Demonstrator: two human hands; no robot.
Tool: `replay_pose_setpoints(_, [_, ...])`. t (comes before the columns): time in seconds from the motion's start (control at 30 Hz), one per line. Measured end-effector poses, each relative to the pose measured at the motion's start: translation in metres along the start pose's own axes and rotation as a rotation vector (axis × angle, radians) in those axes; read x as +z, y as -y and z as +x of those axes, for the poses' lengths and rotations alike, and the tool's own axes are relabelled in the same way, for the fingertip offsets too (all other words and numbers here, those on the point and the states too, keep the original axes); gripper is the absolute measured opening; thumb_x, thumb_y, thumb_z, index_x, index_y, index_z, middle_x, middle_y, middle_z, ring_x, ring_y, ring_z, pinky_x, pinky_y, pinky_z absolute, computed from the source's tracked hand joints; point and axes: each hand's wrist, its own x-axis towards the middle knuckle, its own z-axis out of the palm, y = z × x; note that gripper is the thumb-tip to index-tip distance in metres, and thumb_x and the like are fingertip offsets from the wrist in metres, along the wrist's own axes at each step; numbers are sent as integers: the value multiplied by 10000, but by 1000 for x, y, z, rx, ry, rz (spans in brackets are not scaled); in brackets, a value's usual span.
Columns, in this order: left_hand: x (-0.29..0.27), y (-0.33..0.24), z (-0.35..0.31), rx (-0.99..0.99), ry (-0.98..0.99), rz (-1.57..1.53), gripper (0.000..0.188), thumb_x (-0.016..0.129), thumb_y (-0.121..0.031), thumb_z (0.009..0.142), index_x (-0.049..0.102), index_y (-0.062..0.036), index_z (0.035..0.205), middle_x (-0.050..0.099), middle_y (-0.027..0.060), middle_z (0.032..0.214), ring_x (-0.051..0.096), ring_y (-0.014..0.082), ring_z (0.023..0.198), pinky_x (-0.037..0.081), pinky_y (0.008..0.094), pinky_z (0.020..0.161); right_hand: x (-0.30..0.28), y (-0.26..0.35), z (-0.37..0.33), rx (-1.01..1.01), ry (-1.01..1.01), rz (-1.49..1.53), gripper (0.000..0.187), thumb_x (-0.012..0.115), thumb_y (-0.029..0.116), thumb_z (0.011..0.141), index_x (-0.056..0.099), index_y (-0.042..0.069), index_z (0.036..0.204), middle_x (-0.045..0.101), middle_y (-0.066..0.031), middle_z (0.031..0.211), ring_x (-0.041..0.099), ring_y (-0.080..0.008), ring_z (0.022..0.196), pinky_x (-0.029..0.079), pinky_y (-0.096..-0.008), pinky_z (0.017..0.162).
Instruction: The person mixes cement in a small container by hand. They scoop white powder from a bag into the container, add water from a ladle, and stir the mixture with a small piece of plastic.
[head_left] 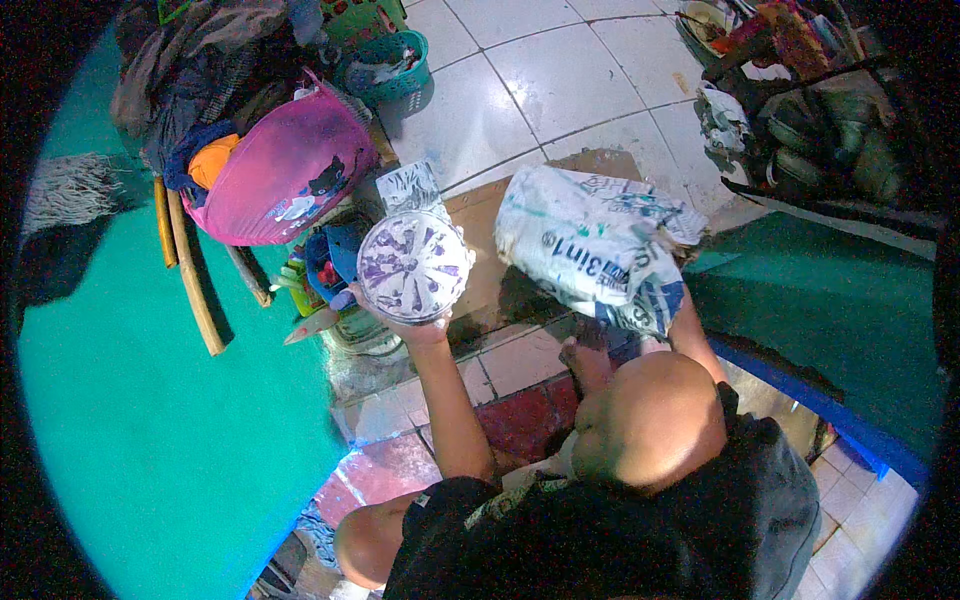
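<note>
Container (412, 266) up, not yet set down, clamped in left grip (425, 330); white sack (590, 245) rightward hides right grip, closure unclear.

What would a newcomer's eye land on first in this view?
Probably the round purple-and-white item near the middle, held up in the left hand. Next would come the large white printed sack to its right, where the right forearm reaches the sack's lower right edge, the hand itself hidden. The bright pink tub at upper left also stands out, with orange cloth at its rim.
</note>
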Motion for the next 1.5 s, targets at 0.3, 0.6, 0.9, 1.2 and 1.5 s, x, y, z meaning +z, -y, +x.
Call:
replay_pose_setpoints(0.3, [1,2,-5,61,-28,20,780,407,-676,829,385,-106,1361,416,137,1376,411,371,1239,357,558,1006,-17,-31,-8,-23,9,-32,537,472,136,849,238,-148,1240,480,-264,997,478,-342,889,396,-397,804])
replay_pose_setpoints(0.6, [2,6,-1,55,-15,19,782,406,-678,826,385,-108,1362,415,137,1376,409,373,1239,356,564,1005,-55,-82,-45,-134,10,-230,609,442,98,845,156,-196,1296,456,-321,1031,457,-394,925,381,-424,851])
replay_pose_setpoints(0.9, [8,1,-3,42,-32,12,784,405,-681,824,384,-111,1362,414,138,1377,408,375,1240,354,570,1003,17,82,-11,-249,-94,-22,462,432,237,904,369,-43,1267,397,-229,1251,367,-340,1138,297,-396,968])
replay_pose_setpoints(1.2, [13,0,-1,-5,-47,26,786,405,-683,822,383,-113,1363,413,138,1377,406,377,1241,352,576,1002,79,176,73,-444,-314,525,271,517,177,886,550,65,1130,588,-55,1045,556,-135,904,467,-284,798])
replay_pose_setpoints(1.5, [10,3,-1,3,-37,46,788,404,-686,820,382,-115,1364,412,139,1378,405,379,1241,351,581,1000,28,81,35,-119,213,-339,311,428,220,937,589,27,1121,609,-110,1083,608,-223,907,503,-348,805])
